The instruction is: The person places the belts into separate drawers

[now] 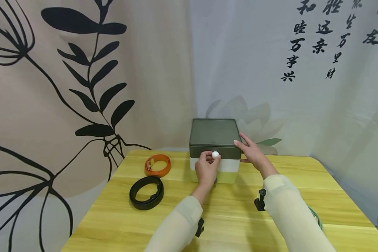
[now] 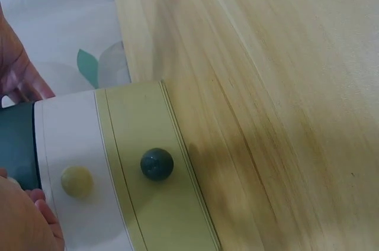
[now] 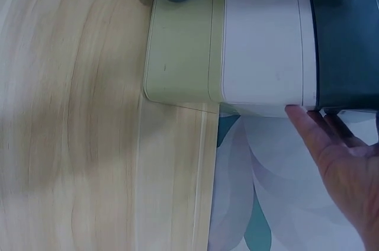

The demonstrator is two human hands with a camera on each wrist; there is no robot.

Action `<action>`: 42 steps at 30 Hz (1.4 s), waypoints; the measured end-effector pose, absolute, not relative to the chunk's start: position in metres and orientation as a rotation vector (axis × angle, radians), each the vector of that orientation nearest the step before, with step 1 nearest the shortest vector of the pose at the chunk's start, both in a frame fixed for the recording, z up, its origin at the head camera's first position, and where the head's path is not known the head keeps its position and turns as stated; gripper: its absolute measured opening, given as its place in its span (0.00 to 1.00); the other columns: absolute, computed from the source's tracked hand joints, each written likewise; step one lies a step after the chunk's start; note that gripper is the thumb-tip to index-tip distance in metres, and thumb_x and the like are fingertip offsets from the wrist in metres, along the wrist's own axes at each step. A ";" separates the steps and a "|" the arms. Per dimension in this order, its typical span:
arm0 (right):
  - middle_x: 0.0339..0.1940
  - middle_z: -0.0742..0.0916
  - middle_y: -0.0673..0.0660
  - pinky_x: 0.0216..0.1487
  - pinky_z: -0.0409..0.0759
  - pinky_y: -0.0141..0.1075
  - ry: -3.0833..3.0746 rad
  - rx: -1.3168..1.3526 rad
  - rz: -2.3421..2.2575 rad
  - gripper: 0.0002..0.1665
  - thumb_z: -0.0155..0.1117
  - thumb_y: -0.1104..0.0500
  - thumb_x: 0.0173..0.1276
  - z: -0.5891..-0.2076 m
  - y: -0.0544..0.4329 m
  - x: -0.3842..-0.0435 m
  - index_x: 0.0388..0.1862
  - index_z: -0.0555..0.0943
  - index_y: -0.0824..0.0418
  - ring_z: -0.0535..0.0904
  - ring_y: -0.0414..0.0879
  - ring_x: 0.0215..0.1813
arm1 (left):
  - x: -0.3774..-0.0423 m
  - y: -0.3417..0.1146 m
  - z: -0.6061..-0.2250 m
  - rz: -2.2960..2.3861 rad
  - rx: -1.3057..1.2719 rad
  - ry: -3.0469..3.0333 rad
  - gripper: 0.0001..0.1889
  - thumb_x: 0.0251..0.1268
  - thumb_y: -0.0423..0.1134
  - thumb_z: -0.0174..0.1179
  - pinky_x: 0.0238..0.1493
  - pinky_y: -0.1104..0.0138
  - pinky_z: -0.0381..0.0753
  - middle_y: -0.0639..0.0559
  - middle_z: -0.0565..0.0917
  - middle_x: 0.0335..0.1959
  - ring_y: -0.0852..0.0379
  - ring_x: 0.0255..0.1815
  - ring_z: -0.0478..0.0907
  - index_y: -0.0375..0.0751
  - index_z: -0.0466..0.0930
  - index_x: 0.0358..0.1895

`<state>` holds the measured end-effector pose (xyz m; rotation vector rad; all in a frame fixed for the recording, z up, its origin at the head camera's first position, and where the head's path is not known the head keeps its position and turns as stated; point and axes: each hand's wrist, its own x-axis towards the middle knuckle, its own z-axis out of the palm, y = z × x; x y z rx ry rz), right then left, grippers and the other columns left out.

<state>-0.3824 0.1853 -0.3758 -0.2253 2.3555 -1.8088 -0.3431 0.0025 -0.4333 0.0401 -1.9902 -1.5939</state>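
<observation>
A small three-tier drawer box [image 1: 214, 131] stands near the table's back edge, its top tier dark green, the middle white and the lowest yellow-green. My left hand [image 1: 207, 171] pinches the round white knob [image 1: 215, 154] on the dark green drawer. A pale yellow knob [image 2: 77, 181] sits on the white drawer [image 2: 68, 126], and a dark blue-green knob [image 2: 157, 164] on the yellow-green one [image 2: 135, 115]. All three drawers appear pushed in. With fingers spread and extended, my right hand [image 1: 253, 154] steadies the box's upper right side, thumb at the lid's front corner.
Left of the box lie a coiled orange belt [image 1: 160, 173] with a gold buckle and, nearer me, a coiled black belt [image 1: 145, 205]. A green object [image 1: 316, 215] is mostly hidden behind my right sleeve. A printed curtain [image 1: 163, 70] hangs right behind the table [image 1: 119, 227].
</observation>
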 end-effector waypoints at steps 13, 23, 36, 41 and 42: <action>0.81 0.49 0.66 0.64 0.68 0.63 2.376 -0.221 -1.775 0.47 0.52 0.37 0.76 -0.373 0.187 -0.380 0.82 0.39 0.39 0.53 0.67 0.77 | -0.327 0.002 -0.432 -1.637 0.022 -1.974 0.13 0.55 0.38 0.75 0.32 0.68 0.79 0.57 0.83 0.28 0.63 0.28 0.78 0.42 0.81 0.39; 0.81 0.48 0.65 0.65 0.64 0.64 2.387 -0.210 -1.755 0.47 0.52 0.37 0.76 -0.373 0.186 -0.381 0.82 0.39 0.40 0.52 0.67 0.77 | -0.319 -0.002 -0.433 -1.642 0.001 -1.986 0.13 0.55 0.39 0.75 0.31 0.69 0.78 0.58 0.83 0.27 0.63 0.29 0.78 0.43 0.81 0.39; 0.81 0.47 0.65 0.66 0.63 0.65 2.368 -0.216 -1.752 0.46 0.52 0.38 0.76 -0.372 0.188 -0.381 0.82 0.39 0.40 0.50 0.68 0.77 | -0.302 -0.004 -0.434 -1.694 -0.054 -1.948 0.13 0.55 0.37 0.75 0.31 0.68 0.79 0.57 0.83 0.28 0.62 0.28 0.78 0.42 0.81 0.39; 0.81 0.47 0.66 0.66 0.62 0.65 2.360 -0.217 -1.753 0.46 0.52 0.38 0.76 -0.373 0.189 -0.382 0.82 0.39 0.39 0.50 0.68 0.77 | -0.298 -0.005 -0.435 -1.716 -0.050 -1.948 0.13 0.53 0.37 0.75 0.31 0.69 0.79 0.59 0.82 0.27 0.63 0.28 0.78 0.42 0.81 0.38; 0.81 0.48 0.66 0.66 0.63 0.65 2.358 -0.217 -1.755 0.47 0.52 0.38 0.76 -0.373 0.189 -0.382 0.82 0.39 0.39 0.51 0.68 0.77 | -0.297 -0.005 -0.435 -1.721 -0.053 -1.947 0.13 0.53 0.37 0.75 0.31 0.69 0.79 0.59 0.82 0.27 0.63 0.28 0.78 0.42 0.81 0.38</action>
